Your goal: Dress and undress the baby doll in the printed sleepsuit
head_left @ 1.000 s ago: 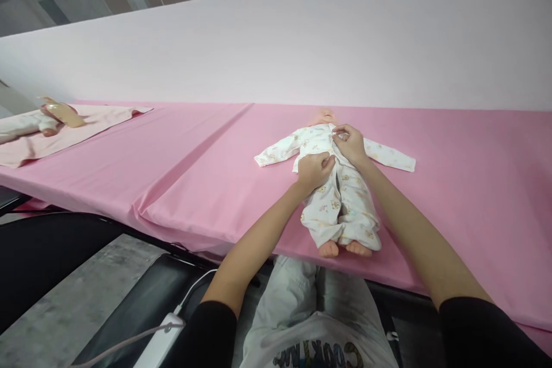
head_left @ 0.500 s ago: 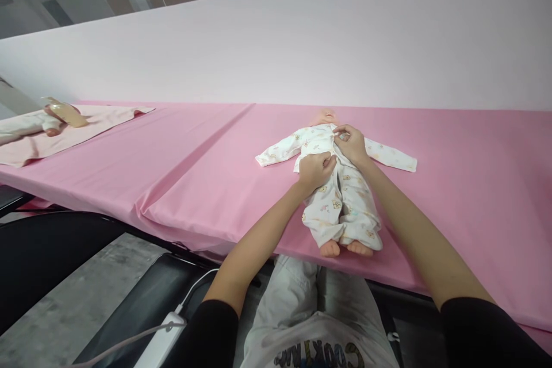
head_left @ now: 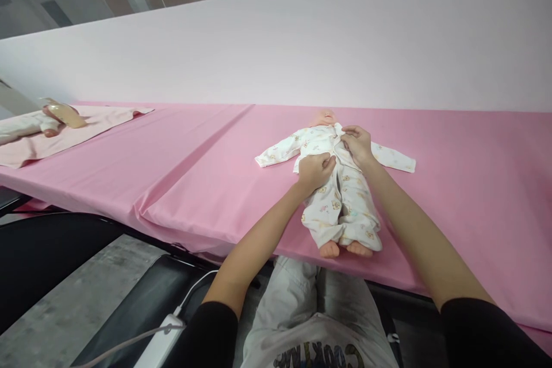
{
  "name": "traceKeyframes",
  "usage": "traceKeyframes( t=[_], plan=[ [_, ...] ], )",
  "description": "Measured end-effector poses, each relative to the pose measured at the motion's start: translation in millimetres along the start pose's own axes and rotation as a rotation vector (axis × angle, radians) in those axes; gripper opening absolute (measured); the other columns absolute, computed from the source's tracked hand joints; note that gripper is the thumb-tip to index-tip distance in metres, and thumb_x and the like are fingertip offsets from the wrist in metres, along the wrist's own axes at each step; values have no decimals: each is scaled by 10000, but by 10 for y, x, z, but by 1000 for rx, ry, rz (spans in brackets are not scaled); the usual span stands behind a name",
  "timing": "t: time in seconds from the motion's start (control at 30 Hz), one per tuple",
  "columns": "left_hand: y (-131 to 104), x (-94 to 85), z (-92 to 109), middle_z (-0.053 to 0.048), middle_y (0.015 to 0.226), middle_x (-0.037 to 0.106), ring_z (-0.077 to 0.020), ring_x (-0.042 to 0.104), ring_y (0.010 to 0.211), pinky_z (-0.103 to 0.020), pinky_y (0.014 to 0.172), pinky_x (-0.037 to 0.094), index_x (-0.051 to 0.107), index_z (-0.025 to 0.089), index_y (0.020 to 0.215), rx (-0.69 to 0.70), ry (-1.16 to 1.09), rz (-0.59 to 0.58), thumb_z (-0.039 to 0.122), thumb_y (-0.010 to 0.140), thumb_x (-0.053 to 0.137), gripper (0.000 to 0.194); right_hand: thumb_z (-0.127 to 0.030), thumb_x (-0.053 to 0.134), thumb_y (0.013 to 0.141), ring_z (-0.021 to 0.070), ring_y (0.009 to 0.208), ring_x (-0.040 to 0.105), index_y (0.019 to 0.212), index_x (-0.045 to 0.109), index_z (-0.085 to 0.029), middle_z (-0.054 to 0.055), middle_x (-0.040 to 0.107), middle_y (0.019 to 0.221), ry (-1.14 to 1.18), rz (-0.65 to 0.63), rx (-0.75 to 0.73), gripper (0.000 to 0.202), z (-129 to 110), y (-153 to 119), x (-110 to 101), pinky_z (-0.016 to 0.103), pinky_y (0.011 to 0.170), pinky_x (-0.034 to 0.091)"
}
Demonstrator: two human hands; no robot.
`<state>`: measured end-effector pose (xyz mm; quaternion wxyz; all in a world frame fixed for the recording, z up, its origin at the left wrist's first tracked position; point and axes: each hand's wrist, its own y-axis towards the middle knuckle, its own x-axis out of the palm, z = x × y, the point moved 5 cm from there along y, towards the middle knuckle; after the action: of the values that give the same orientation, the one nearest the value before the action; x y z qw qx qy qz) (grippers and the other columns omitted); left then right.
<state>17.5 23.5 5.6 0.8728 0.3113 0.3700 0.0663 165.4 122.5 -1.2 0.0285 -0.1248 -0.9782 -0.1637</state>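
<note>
A baby doll (head_left: pixel 326 118) lies on its back, its feet toward me and its arms in long sleeves spread to both sides. It wears a white baby top (head_left: pixel 319 135) with a small print and matching trousers (head_left: pixel 360 201). My left hand (head_left: pixel 316 171) is closed on the top's lower front edge, thumb and curled fingers pressed together at the waist. Higher up, by the chest, my right hand (head_left: pixel 357 145) pinches the front edge of the top between thumb and fingers. The cloth inside both grips is mostly hidden.
A pink sheet (head_left: pixel 207 167) covers the long table, with a white wall (head_left: pixel 276 52) behind. Far left, another clothed doll (head_left: pixel 26 126) and a pump bottle (head_left: pixel 66 115) lie on a pale pink cloth (head_left: pixel 103 121). A black chair (head_left: pixel 129 310) and a white device with a cable (head_left: pixel 161 339) are below.
My right hand has shifted slightly to the right, drawing the top's front edge with it near the chest. My left hand stays where it was.
</note>
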Motion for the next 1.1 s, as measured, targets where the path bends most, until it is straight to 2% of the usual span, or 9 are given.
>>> traceKeyframes(
  t=[0.13, 0.23, 0.3, 0.37, 0.43, 0.53, 0.63, 0.8, 1.1],
  plan=[
    [8, -26, -7, 40, 462, 241, -102, 234, 471, -289, 537, 163, 216, 179, 520, -32, -77, 18, 325, 831, 468, 425, -137, 586, 560, 48, 412, 371, 796, 561, -175, -34, 535, 705, 9, -6, 3, 241, -2, -7, 10, 208, 391, 277],
    [9, -57, -57, 50, 469, 230, -93, 232, 475, -280, 532, 187, 213, 183, 531, -113, -216, 89, 317, 843, 468, 425, -190, 607, 615, 71, 457, 420, 820, 523, -191, -39, 531, 721, -102, 67, -98, 221, -63, -77, -2, 225, 445, 338],
    [2, -77, -103, 56, 479, 251, -90, 256, 483, -269, 535, 219, 235, 190, 549, -169, -344, 160, 347, 871, 447, 416, -243, 613, 669, 90, 504, 433, 752, 478, -199, -50, 491, 652, -236, 113, -204, 165, -138, -188, -7, 240, 513, 362],
    [-11, -90, -140, 59, 496, 286, -90, 295, 498, -259, 542, 249, 274, 196, 579, -207, -449, 226, 378, 891, 426, 392, -310, 597, 731, 104, 529, 425, 666, 430, -202, -53, 442, 575, -385, 73, -321, 209, -220, -338, 23, 255, 565, 353],
    [-22, -97, -160, 59, 511, 311, -92, 318, 512, -256, 549, 265, 313, 198, 606, -227, -493, 263, 382, 900, 422, 364, -369, 572, 772, 114, 539, 417, 629, 415, -203, -44, 434, 551, -507, -27, -425, 269, -281, -495, 68, 266, 586, 338],
    [-23, -102, -163, 57, 521, 320, -92, 316, 517, -255, 555, 272, 340, 195, 614, -225, -503, 270, 383, 904, 425, 356, -416, 604, 746, 124, 567, 428, 658, 441, -205, -32, 463, 599, -608, -88, -515, 281, -333, -659, 75, 268, 591, 332],
    [-6, -116, -170, 50, 535, 334, -93, 326, 531, -253, 560, 280, 357, 193, 606, -216, -529, 276, 389, 901, 434, 363, -412, 640, 703, 134, 584, 438, 704, 485, -206, -27, 473, 621, -646, -82, -533, 258, -348, -694, 59, 267, 596, 338],
    [26, -152, -197, 31, 579, 410, -102, 389, 587, -243, 597, 323, 418, 188, 612, -245, -608, 311, 402, 896, 437, 356, -338, 585, 745, 135, 573, 450, 679, 542, -195, -8, 511, 628, -623, -79, -556, 163, -365, -676, 54, 270, 599, 347],
    [38, -137, -192, 33, 564, 399, -102, 377, 579, -239, 601, 326, 430, 185, 601, -242, -634, 283, 336, 888, 453, 325, -342, 524, 808, 146, 568, 467, 637, 533, -196, 6, 525, 607, -627, -58, -564, 225, -349, -677, 30, 285, 599, 357]
  ],
)
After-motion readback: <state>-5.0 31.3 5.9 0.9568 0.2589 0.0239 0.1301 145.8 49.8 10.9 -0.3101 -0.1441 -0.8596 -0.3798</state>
